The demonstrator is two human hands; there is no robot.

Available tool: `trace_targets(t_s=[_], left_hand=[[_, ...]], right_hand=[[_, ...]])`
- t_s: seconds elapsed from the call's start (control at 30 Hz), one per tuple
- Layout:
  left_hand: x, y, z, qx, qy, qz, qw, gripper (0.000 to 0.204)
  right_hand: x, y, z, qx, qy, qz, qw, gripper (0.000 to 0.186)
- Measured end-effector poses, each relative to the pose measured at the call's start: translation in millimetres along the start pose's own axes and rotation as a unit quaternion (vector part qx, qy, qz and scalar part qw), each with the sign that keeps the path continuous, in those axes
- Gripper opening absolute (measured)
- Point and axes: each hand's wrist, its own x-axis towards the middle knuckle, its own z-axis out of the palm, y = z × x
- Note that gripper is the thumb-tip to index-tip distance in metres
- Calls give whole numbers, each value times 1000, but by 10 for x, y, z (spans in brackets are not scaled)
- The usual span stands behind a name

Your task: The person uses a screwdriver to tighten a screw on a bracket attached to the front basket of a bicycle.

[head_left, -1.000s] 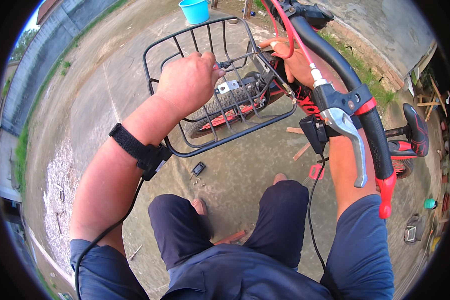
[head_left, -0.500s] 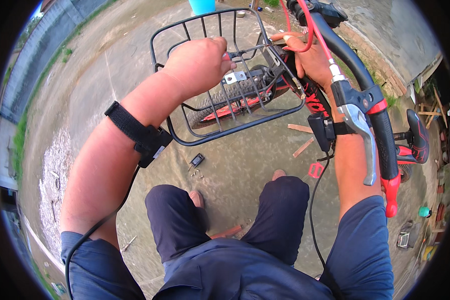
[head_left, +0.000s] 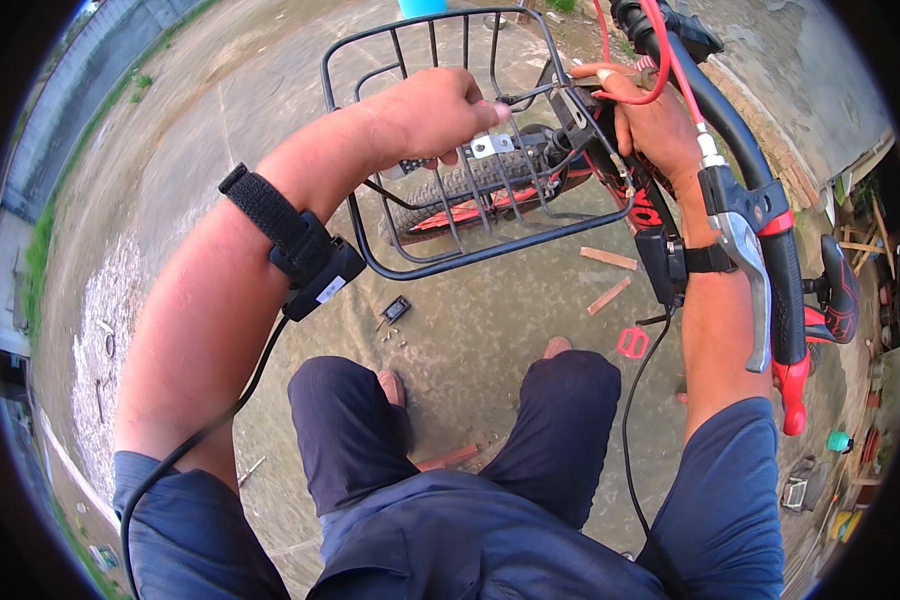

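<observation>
A black wire bicycle basket (head_left: 490, 252) sits over the front wheel (head_left: 440, 200) of a black and red bicycle. Above the basket, my left hand (head_left: 432, 118) has its fingers bent in a pinch close to a small silver bracket (head_left: 491, 146) on the wires. What it holds is mostly hidden under the hand. My right hand (head_left: 660, 130) grips the basket's rear side near the head tube, one finger reaching over the top and the thumb below. The handlebar (head_left: 735, 130), with its grey brake lever (head_left: 745, 285), passes to the right of that hand.
Red cables (head_left: 673, 70) loop over my right hand. On the concrete lie a small black box (head_left: 396, 309), several small metal parts, wooden strips (head_left: 608, 259) and a red plastic frame (head_left: 632, 342). A blue bucket (head_left: 423, 8) stands beyond the basket. Cords run along both forearms.
My left hand has moved right across the basket and turned, so its thumb sits nearer the bracket. Basket and handlebar appear slightly higher and further right. My right hand keeps its hold.
</observation>
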Motion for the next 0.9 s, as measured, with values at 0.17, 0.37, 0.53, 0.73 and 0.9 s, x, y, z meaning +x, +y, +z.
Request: trace_targets(t_s=[0.17,0.37,0.53,0.73,0.9], left_hand=[[6,-142,70,168,133,106,971,42],[21,-96,32,221,115,104,963,37],[31,-178,46,233,149,131,952,35],[37,-152,68,215,190,146,947,32],[35,-105,20,183,134,114,967,33]], right_hand=[[18,9,-4,-8,-4,-9,1000,43],[12,-17,-23,-9,-6,0,1000,42],[13,-28,19,19,0,3,1000,41],[194,330,-92,100,-49,-51,992,38],[246,512,30,141,-12,-178,974,40]])
